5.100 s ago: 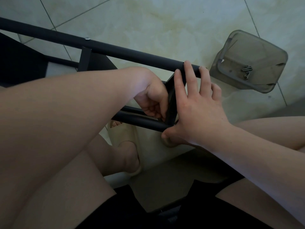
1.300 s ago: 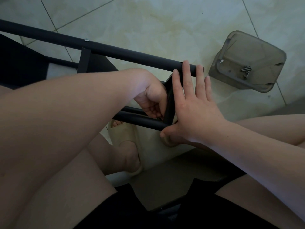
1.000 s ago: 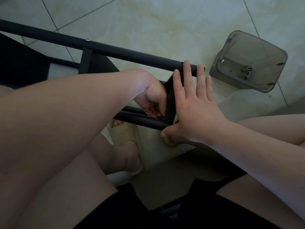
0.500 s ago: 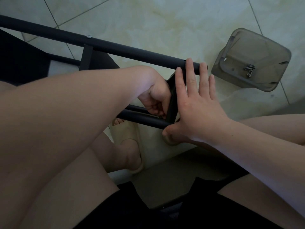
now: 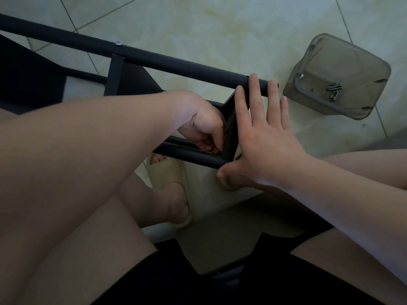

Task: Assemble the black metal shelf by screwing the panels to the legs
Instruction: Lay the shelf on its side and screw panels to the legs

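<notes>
Right hand [image 5: 264, 146] — fingers [image 5: 255, 95] wider apart than before, flat against the panel [image 5: 231, 130].

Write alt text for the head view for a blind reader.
A person's right hand presses flat against a black shelf panel between two black legs; the left hand, fingers curled, works behind it. A grey container of screws sits on the tiled floor.

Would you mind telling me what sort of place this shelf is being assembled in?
Probably a home, on the floor: pale floor tiles with grout lines, a beige slipper on the person's foot, and a plastic tub holding loose screws.
</notes>
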